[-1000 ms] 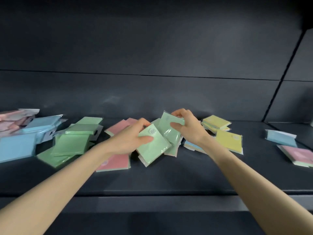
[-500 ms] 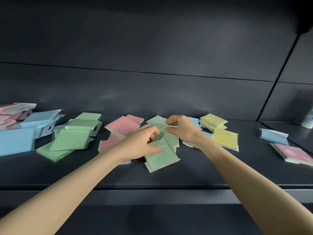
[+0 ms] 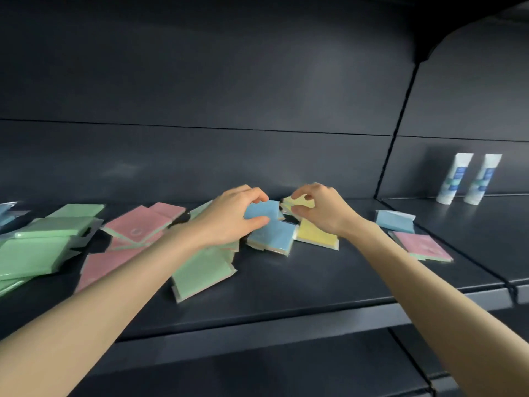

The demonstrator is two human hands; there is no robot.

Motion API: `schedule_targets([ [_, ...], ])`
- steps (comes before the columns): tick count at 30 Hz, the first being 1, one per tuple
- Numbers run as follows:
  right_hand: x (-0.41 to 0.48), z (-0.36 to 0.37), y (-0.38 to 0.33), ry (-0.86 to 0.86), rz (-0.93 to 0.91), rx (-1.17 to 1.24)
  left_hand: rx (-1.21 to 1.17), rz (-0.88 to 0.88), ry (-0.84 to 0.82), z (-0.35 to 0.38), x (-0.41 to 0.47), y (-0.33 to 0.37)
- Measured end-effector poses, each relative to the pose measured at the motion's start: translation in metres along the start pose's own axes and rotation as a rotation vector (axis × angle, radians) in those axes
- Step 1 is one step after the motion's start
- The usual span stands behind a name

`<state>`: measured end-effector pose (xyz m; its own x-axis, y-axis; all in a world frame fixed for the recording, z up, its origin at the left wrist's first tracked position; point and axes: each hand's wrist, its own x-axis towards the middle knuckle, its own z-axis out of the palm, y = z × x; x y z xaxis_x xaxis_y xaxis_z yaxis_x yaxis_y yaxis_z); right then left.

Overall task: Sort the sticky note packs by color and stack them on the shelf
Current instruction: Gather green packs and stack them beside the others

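Note:
Sticky note packs lie scattered on a dark shelf (image 3: 286,285). My left hand (image 3: 229,217) grips a blue pack (image 3: 262,210) by its left edge, just above a second blue pack (image 3: 274,239). My right hand (image 3: 322,207) pinches a yellow pack (image 3: 299,202) at the back, over another yellow pack (image 3: 316,234). A green pack (image 3: 200,273) lies under my left forearm. Pink packs (image 3: 137,224) sit left of centre, and green packs (image 3: 43,242) are piled at the far left.
A blue pack (image 3: 395,220) and a pink pack (image 3: 422,245) lie at the right end of the shelf. Two white tubes (image 3: 468,179) stand on the neighbouring shelf section beyond a vertical divider (image 3: 398,124). Another shelf sits below.
Both hands let go of the green packs, which now lie on the shelf. The hands moved right; the left took a blue pack, the right a yellow one. The view shifted right.

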<state>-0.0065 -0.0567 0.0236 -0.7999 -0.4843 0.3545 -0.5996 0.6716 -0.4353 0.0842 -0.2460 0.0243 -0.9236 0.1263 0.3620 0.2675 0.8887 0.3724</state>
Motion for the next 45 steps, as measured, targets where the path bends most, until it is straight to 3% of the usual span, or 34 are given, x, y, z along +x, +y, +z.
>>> schedule_targets([
  [11,-0.049,-0.08,0.16,-0.007,0.089,-0.072,-0.039,0.022,-0.055,0.105,0.078,0.115],
  [19,-0.049,-0.107,0.237,-0.077,0.135,-0.056,-0.029,-0.018,-0.139,0.162,0.121,0.163],
  [26,-0.031,-0.107,0.266,-0.099,0.157,0.008,-0.166,-0.156,-0.248,0.189,0.145,0.176],
  [31,-0.017,-0.095,0.275,-0.183,0.219,0.082,-0.005,-0.189,-0.345,0.199,0.15,0.179],
  [42,-0.008,-0.091,0.281,-0.226,0.297,0.274,-0.225,-0.25,-0.376,0.194,0.142,0.165],
  [45,-0.014,-0.094,0.275,-0.17,0.265,0.336,-0.286,-0.285,-0.343,0.186,0.13,0.171],
])
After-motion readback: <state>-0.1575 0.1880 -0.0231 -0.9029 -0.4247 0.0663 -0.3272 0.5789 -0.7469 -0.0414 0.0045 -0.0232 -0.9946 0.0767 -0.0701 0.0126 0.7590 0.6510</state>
